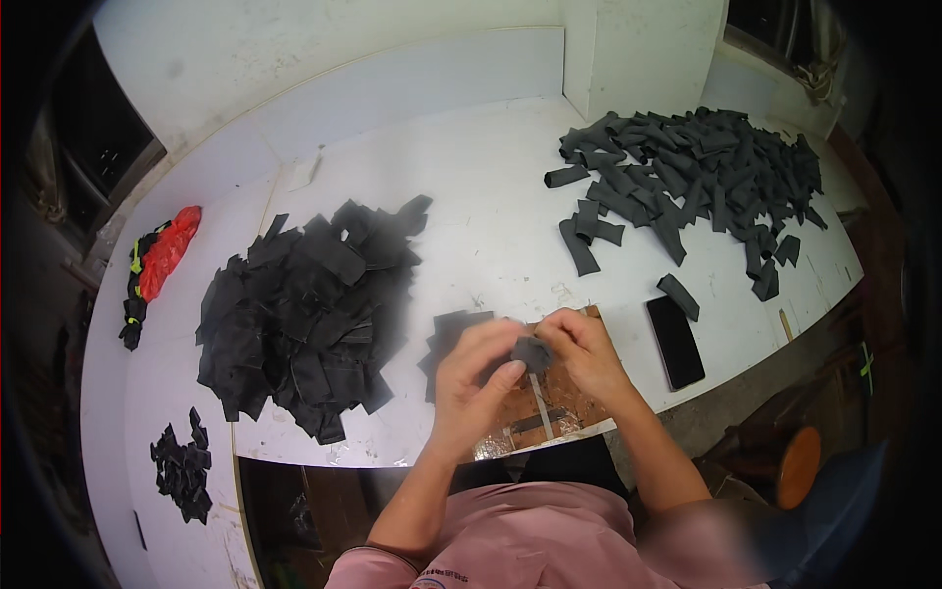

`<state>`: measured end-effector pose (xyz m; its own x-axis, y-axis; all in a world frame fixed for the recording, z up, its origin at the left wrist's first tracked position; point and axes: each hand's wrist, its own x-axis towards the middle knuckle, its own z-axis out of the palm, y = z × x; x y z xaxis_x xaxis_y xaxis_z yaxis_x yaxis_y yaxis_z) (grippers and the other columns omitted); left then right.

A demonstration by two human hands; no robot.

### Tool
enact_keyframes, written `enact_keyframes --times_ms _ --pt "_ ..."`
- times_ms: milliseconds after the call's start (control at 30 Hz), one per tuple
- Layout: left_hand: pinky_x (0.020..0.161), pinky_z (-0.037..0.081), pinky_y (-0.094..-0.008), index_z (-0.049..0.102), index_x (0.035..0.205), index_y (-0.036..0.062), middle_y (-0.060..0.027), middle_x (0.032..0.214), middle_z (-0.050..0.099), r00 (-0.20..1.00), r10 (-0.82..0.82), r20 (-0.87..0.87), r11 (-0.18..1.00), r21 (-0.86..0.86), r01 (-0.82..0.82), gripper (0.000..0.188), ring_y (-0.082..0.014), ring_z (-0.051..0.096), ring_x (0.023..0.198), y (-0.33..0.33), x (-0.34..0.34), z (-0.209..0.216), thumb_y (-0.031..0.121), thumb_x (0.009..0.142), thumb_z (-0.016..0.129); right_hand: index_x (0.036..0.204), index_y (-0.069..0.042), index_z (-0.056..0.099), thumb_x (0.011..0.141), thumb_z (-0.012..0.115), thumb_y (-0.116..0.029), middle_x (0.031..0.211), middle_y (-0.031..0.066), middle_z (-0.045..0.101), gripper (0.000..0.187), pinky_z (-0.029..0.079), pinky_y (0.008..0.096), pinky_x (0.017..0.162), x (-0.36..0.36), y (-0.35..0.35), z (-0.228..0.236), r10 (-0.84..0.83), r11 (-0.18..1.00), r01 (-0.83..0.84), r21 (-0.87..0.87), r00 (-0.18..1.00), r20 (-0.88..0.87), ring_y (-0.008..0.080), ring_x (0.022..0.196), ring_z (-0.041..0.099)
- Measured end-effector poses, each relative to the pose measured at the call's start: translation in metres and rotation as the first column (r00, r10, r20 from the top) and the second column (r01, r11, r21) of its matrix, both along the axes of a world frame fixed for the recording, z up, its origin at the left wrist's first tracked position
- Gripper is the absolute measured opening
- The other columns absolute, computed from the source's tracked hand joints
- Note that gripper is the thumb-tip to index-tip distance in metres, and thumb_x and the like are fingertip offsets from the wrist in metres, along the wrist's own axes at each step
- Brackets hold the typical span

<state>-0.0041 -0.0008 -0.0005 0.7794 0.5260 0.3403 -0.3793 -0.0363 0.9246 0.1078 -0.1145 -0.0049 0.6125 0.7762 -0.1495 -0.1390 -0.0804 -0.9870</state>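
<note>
Looking down through the head camera, I see two bare hands meeting over a brown wooden board (579, 388) at the near edge of a white table (481, 216). Both forearms rise from the lower edge and angle inward, the left leaning right, the right leaning left, in front of a pink shirt (545, 535). A small dark grey piece of cloth (531, 354) sits between the hands, raised above a narrow pale strip (541, 401) on the board. The left hand (469, 378) turns its palm inward, with its fingers arched across the top and its thumb pressed along the cloth's lower left side, so I read it as pinching that piece. The right hand (586, 358) bends at the wrist, its knuckles up and fingers curled toward the cloth's upper right edge; its fingertips are partly hidden and blurred, and I cannot tell whether they close on it. Just left of the left hand lies a small stack of dark pieces (444, 339), and farther left a large heap of flat black pieces (294, 314). Right of the right hand is a black phone (675, 346), with a grey cloth tube (679, 296) at its top corner.
</note>
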Motion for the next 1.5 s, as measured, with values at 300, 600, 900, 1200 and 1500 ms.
enact_keyframes --times_ms 300,600,900,1200,1500 --pt "0.085 0.041 -0.0352 0.059 0.083 -0.0016 -0.0134 0.094 0.060 0.996 0.080 0.027 0.951 -0.303 -0.068 0.006 -0.0213 0.056 0.093 -0.008 -0.009 -0.015 0.003 0.079 0.060 0.071 -0.004 0.055 0.073 0.063 -0.025 0.065 0.0069 0.048 0.022 0.042 0.0355 0.052 -0.003 -0.002 0.008 0.183 0.983 -0.023 -0.184 0.292 0.939 0.0249 0.062 0.051" --pt "0.061 0.043 -0.0261 0.060 0.080 -0.0011 -0.0115 0.081 0.058 0.964 -0.005 -0.265 0.959 0.271 0.080 0.013 -0.0165 0.057 0.069 -0.012 0.017 0.024 0.000 0.067 0.066 0.078 -0.003 0.055 0.074 0.057 -0.011 0.072 0.0135 0.052 0.009 0.044 0.0388 0.056 -0.004 -0.012 -0.025 -0.005 0.989 -0.120 0.088 0.562 0.827 0.0316 0.066 0.054" --pt "0.072 0.043 -0.0223 0.062 0.085 -0.0020 -0.0090 0.091 0.059 0.983 -0.070 -0.168 0.997 -0.056 0.061 0.010 -0.0124 0.054 0.081 -0.015 0.009 0.021 0.000 0.075 0.062 0.091 -0.005 0.056 0.081 0.052 -0.018 0.077 0.0167 0.053 0.017 0.043 0.0415 0.063 0.002 -0.009 -0.028 0.093 0.990 -0.144 0.000 0.636 0.766 0.0349 0.073 0.054" --pt "0.067 0.044 -0.0228 0.062 0.088 -0.0035 -0.0101 0.088 0.060 0.993 -0.119 -0.007 0.993 -0.021 0.118 0.011 -0.0122 0.054 0.076 -0.002 0.011 0.026 -0.001 0.077 0.060 0.087 -0.004 0.057 0.081 0.055 -0.023 0.073 0.0140 0.051 0.019 0.043 0.0404 0.059 0.004 -0.006 0.003 0.149 0.985 -0.157 -0.071 0.563 0.813 0.0325 0.068 0.054" --pt "0.062 0.047 -0.0233 0.061 0.088 -0.0042 -0.0118 0.087 0.058 0.996 -0.065 -0.054 0.997 0.041 0.067 0.010 -0.0148 0.057 0.076 -0.008 0.011 0.018 -0.001 0.079 0.058 0.088 -0.005 0.059 0.080 0.056 -0.021 0.077 0.0125 0.057 0.018 0.044 0.0385 0.060 -0.005 -0.003 -0.018 0.050 0.997 -0.080 0.008 0.683 0.729 0.0320 0.067 0.054"
